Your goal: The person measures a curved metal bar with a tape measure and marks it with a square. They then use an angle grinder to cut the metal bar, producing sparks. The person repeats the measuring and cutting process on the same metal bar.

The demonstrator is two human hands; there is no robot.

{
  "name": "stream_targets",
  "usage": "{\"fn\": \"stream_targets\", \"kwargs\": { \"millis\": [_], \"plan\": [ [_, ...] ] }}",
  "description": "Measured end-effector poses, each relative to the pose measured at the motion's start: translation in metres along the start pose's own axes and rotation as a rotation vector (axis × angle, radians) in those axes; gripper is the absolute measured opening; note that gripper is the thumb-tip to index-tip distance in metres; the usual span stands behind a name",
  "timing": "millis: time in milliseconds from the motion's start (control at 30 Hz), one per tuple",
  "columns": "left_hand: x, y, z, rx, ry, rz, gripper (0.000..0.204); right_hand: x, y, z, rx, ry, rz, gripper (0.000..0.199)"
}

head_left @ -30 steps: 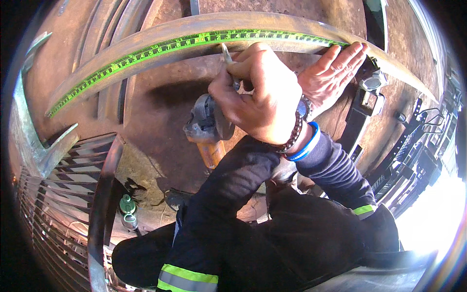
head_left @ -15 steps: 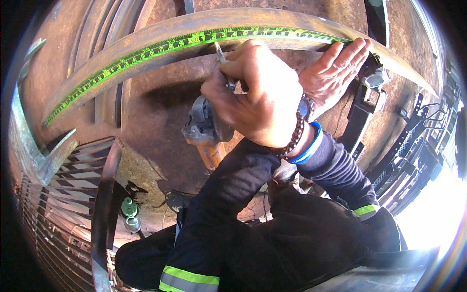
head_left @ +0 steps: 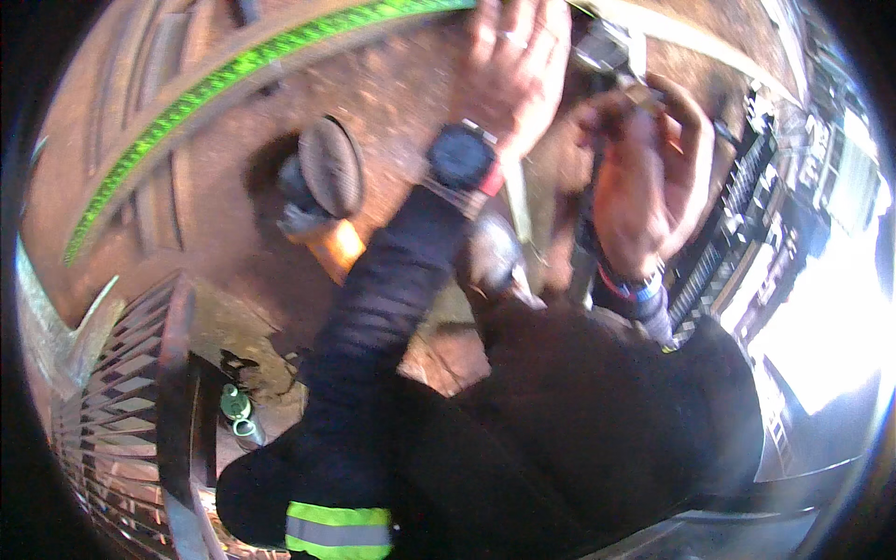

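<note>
A green measuring tape (head_left: 191,105) lies along a long curved steel bar (head_left: 693,35). My left hand (head_left: 511,79), with a dark watch at its wrist, rests flat with fingers stretched over the tape's right part at the bar. To its right, my right hand (head_left: 653,177) is curled beside a metal clamp (head_left: 609,49). Motion smears its fingers, and what they hold cannot be made out. Below the bar, left of my left hand, an angle grinder with an orange body (head_left: 338,248) and a worn disc (head_left: 331,166) stands on the rusty surface.
A slatted metal grate (head_left: 173,373) stands at the lower left, with a green bottle (head_left: 235,401) beside it. More curved steel strips (head_left: 140,103) lie at the far left. Dark metal racks (head_left: 737,205) line the right side, near strong glare.
My right hand, which held a slim pointed marker at the tape, has swung right to the clamp. My left hand stays at the bar. The whole view has shifted, bringing the bar higher.
</note>
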State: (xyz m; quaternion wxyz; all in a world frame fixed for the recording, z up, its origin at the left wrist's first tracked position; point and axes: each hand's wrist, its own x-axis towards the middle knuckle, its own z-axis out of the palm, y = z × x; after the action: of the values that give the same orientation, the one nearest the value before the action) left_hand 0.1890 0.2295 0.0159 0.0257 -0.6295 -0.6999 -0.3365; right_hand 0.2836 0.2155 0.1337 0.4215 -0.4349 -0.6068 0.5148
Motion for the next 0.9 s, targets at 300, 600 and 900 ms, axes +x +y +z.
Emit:
{"fn": "stream_targets", "kwargs": {
  "millis": [300,600,900],
  "plan": [
    [0.020,-0.017,-0.125,-0.115,0.268,0.106,0.032,-0.116,0.111,-0.076,-1.164,-0.308,0.076,0.027],
    [-0.024,-0.219,-0.270,0.509,-0.672,-0.159,0.070,-0.123,0.152,-0.062,-1.338,-0.247,0.054,0.032],
    [-0.044,-0.243,-0.244,0.417,-0.705,-0.116,0.077,-0.089,0.149,-0.106,-0.764,-0.398,0.301,0.030]
  ]
}}
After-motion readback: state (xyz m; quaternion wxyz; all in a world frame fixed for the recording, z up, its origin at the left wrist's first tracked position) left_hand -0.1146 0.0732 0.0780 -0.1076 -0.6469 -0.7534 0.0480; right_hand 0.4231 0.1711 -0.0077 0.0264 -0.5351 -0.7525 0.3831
